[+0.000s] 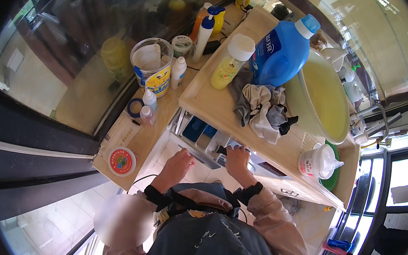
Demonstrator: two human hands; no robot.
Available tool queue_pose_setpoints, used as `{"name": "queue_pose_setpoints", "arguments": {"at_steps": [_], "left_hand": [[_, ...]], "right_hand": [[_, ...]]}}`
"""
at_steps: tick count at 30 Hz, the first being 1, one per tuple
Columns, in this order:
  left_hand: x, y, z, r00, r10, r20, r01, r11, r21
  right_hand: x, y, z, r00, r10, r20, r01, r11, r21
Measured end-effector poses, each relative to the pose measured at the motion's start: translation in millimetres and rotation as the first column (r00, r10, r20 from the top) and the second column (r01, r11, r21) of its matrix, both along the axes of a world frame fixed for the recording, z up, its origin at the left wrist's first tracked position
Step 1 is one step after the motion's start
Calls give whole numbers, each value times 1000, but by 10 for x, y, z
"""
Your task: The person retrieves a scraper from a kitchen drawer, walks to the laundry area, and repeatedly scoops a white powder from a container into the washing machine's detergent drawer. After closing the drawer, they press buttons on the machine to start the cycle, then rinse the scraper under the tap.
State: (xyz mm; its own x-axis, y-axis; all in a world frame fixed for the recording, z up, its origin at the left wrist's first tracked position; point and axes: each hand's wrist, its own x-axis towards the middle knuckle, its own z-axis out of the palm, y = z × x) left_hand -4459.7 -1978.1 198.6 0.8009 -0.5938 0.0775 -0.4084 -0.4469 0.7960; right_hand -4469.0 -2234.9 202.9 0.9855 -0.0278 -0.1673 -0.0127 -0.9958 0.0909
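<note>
My right hand (238, 160) is closed around a small black object (222, 150), whose end sticks out to the left of my fingers. It is held over an open drawer (205, 138) that has blue and white bins in it. My left hand (179, 167) is held with curled fingers in front of the same drawer's edge; whether it grips anything cannot be seen. Above the drawer, on the beige washstand (205, 101), lies a heap of grey and white cloths (261, 106). A large blue detergent bottle (280, 52) and a bottle of yellow liquid (231, 63) stand beside the cloths.
A yellowish plastic basin (320, 96) leans on the washstand's right part, near a white tub (316, 162). On the left counter are a clear plastic bucket (153, 67), small bottles, a blue tape roll (135, 108) and a round red-and-white tin (121, 161). Glass rises behind the counter.
</note>
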Motion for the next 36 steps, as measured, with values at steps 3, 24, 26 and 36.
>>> {"name": "queue_pose_setpoints", "arguments": {"at_steps": [3,24,26,36], "left_hand": [[-1,-7,7,1000,5,10,-5,1000,5],[-18,-16,-40,1000,13,26,-12,999,-33],[-19,-16,-40,999,10,33,-9,1000,-25],[-29,-48,0,999,15,-29,-14,1000,25]], "right_hand": [[-17,-44,-12,996,-60,-59,63,997,52],[-89,-181,80,977,-197,-83,213,930,299],[-104,-212,46,976,-205,-68,216,919,331],[-201,-408,-155,964,-249,-89,259,826,501]]}}
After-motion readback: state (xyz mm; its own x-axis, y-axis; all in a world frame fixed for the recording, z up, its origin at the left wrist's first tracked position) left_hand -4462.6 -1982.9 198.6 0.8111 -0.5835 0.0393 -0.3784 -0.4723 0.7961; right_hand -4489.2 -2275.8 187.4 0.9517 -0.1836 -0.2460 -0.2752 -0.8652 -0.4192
